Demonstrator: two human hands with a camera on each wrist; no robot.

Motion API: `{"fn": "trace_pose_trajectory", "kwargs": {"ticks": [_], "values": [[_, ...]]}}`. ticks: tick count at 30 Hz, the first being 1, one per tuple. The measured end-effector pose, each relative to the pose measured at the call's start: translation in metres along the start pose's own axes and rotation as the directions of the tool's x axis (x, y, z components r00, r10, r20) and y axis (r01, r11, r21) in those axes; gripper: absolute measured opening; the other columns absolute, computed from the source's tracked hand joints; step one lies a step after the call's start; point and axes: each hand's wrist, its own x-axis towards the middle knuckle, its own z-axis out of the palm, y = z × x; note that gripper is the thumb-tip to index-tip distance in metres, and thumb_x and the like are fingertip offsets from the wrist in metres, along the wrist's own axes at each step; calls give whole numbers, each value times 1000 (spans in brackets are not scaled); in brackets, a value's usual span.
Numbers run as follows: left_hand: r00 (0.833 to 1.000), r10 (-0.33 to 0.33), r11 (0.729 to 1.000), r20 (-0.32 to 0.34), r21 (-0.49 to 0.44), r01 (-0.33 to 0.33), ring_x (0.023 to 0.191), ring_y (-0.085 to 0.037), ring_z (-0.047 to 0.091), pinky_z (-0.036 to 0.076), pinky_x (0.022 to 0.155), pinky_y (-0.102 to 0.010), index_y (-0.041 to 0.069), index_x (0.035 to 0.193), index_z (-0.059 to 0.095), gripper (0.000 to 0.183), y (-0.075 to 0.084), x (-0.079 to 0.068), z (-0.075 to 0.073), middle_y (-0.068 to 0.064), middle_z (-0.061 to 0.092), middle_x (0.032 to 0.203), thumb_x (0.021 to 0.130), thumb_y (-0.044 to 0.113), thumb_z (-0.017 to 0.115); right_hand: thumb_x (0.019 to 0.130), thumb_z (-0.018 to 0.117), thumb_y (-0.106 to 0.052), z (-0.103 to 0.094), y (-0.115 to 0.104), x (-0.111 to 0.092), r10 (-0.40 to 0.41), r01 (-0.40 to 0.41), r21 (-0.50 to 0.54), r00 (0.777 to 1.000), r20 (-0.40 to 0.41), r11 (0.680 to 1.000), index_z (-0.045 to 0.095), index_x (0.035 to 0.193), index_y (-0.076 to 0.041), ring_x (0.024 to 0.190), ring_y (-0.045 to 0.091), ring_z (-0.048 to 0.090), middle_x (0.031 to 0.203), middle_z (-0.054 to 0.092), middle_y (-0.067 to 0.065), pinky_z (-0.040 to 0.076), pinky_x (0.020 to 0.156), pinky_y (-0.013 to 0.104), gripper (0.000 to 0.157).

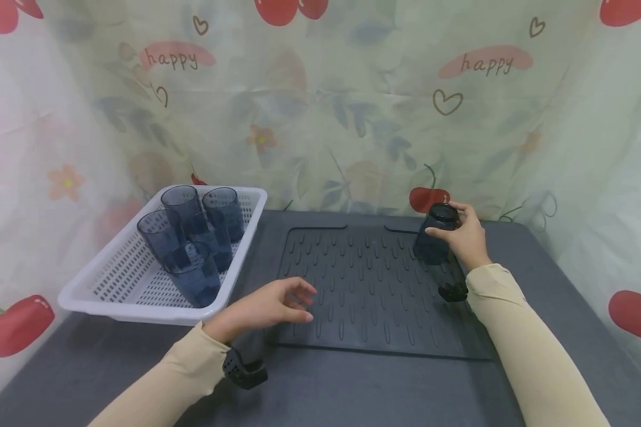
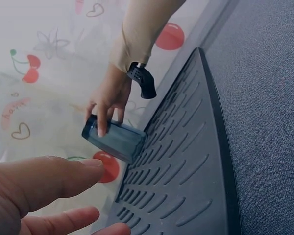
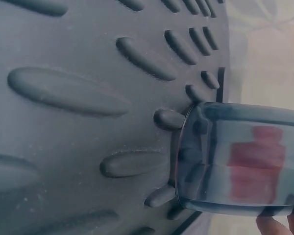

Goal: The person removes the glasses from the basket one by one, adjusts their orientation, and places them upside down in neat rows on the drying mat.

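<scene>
Behind the ridged black mat [image 1: 363,339], the word "happy" can be read twice on a cherry-and-flower cloth [image 1: 312,151], in brown handwriting on pinkish-red patches. The glass [image 1: 431,242], plain, see-through and smoky blue, is upside down and slightly tilted, its rim against the mat's ridges near the far right corner. The right hand's [image 1: 466,237] thumb and fingers pinch it near the base. The left hand [image 1: 269,305] is empty above the mat's left edge, thumb and fingers apart. Left of the mat, a white basket [image 1: 133,315] holds five similar glasses [image 1: 194,276].
</scene>
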Motion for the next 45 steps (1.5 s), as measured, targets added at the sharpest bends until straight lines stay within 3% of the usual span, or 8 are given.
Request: {"fn": "trace_pose_trajectory", "kwargs": {"ticks": [6,14,23,29,34,38,41,45], "values": [[1000,-6,1000,-4,-10,6,110,-30,63,53,87,-42,3,130,52,48,0,-1,0,-19,58,123,89,20,70,83,78,-22,3,-2,-1,11,-11,7,1000,8,1000,26,151,-14,128,38,47,147,42,21,45,97,54,87],[1000,-4,1000,-28,-5,4,111,-27,62,53,87,-41,7,130,53,47,3,-6,-4,-16,59,123,89,24,70,82,78,-21,7,-3,-1,10,-10,-14,1000,10,1000,26,151,-16,119,37,53,143,46,20,47,82,42,86],[991,74,997,-108,-20,-77,118,-30,58,52,91,-42,12,135,49,50,24,-22,-30,-12,56,129,91,26,69,82,78,-17,8,-5,-1,0,0,4,1000,10,1000,26,151,-14,123,37,52,143,46,21,47,92,52,87],[973,106,993,-208,-21,-112,118,-26,57,51,92,-42,16,135,49,51,39,-41,-49,-8,57,130,90,26,70,81,79,-17,7,-5,-1,-2,2,-5,1000,5,1000,27,151,-14,123,37,52,145,45,20,47,90,49,87],[933,156,986,-324,4,-164,118,-25,58,52,92,-36,14,133,51,45,51,-60,-63,-9,59,130,92,22,67,81,79,-17,5,-3,-1,2,-2,-2,1000,1,1000,27,151,-15,124,37,51,145,45,19,47,91,51,88],[884,188,979,-427,5,-206,117,-17,59,51,91,-24,13,132,52,40,61,-81,-72,-8,59,128,95,21,63,81,79,-16,4,-2,-3,7,-7,3,1000,1,1000,26,151,-15,125,37,51,145,45,19,47,92,52,87],[824,217,961,-523,-33,-274,111,-13,63,51,90,-19,11,130,54,36,63,-94,-78,-9,62,123,95,17,62,81,79,-16,3,0,-3,15,-15,9,1000,1,1000,26,151,-15,126,37,50,145,45,20,47,94,53,88],[718,250,903,-649,-110,-415,103,-13,66,52,88,-20,5,125,57,33,58,-101,-84,-7,66,115,93,6,63,81,79,-17,2,2,-3,19,-19,14,1000,0,1000,26,151,-15,125,37,51,144,45,20,47,94,53,88]]}}
